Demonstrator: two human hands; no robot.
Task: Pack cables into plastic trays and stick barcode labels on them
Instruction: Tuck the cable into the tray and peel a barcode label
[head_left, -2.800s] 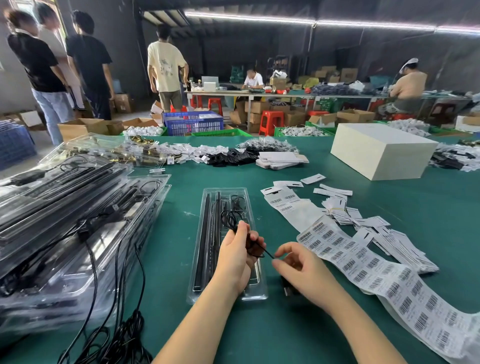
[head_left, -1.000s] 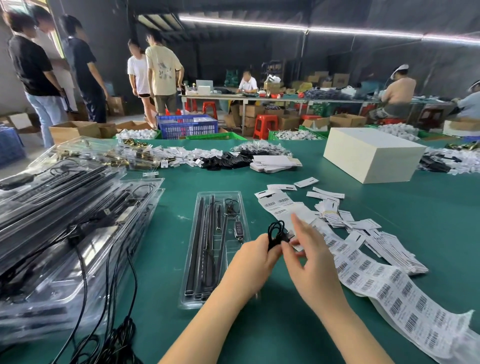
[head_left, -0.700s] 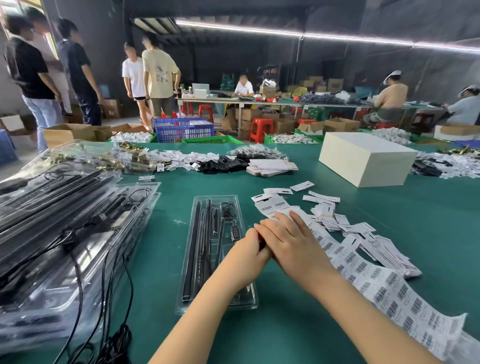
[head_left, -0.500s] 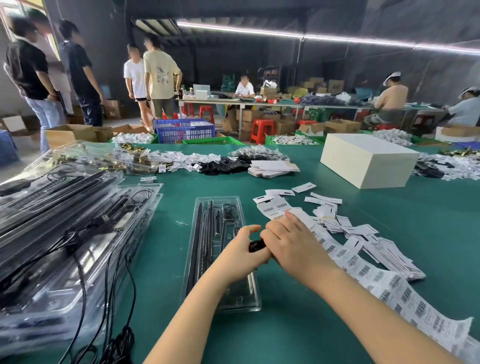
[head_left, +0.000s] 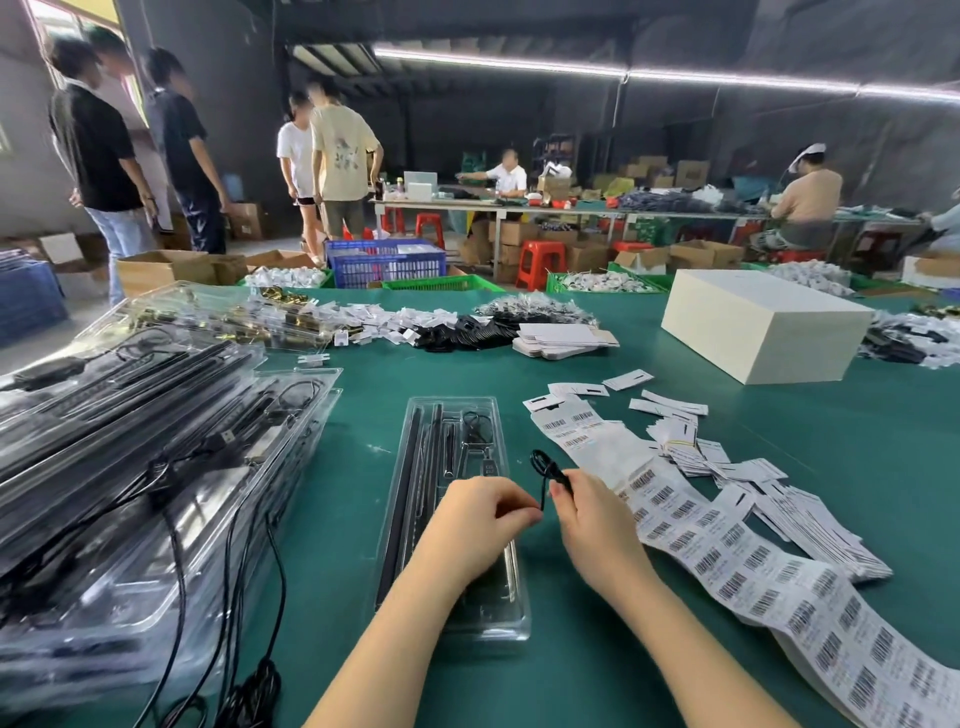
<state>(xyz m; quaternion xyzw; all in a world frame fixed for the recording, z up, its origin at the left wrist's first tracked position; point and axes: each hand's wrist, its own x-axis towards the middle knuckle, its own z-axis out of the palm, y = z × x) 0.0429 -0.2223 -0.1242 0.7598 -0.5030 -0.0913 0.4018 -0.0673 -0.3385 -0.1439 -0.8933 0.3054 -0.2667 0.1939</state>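
Our hands have pulled apart: our left hand (head_left: 485, 512) pinches the black cable (head_left: 543, 475) end, our right hand (head_left: 592, 512) grips its coil beside the clear tray (head_left: 511, 621).

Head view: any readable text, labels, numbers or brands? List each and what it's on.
None can be read.
Barcode label strip: bars and tiny print, too small to read.
Loose label slips: print too small.
T-shirt graphic on a standing person: blurred.
Cardboard boxes: markings too far and blurred.
White box: no print visible.
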